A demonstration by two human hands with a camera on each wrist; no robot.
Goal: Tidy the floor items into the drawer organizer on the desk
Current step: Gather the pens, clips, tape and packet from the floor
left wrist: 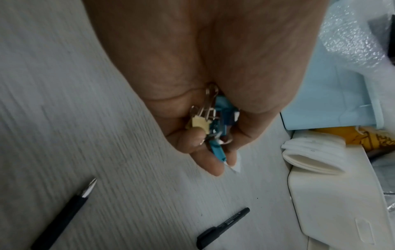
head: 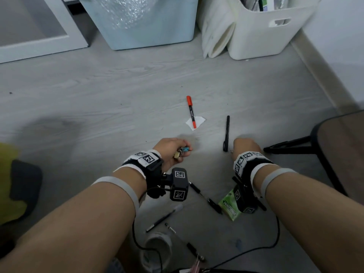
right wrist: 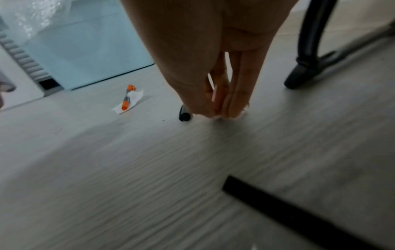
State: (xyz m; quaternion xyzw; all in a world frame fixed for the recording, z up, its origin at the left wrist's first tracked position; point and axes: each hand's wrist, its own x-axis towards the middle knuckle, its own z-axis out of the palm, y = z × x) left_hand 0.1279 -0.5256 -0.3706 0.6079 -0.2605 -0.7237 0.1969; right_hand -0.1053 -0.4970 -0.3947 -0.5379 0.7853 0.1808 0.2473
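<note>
My left hand (head: 177,152) hovers just above the grey floor and grips a bunch of binder clips (left wrist: 218,125), blue and cream, in its curled fingers. To its right, my right hand (head: 246,146) points down with its fingertips (right wrist: 235,111) bunched together on the floor. Whether they pinch anything is hidden. A black marker (head: 226,133) lies just left of that hand. Further off, a red marker (head: 191,112) rests on a white paper scrap (head: 200,121). The drawer organizer is out of view.
Near my forearms lie a green packet (head: 228,205), several black pens (head: 163,217), a tape roll (head: 157,247) and a black cable. A black chair leg (head: 291,146) stands right of my right hand. A blue bin (head: 147,26) and a white bin (head: 266,36) stand at the back.
</note>
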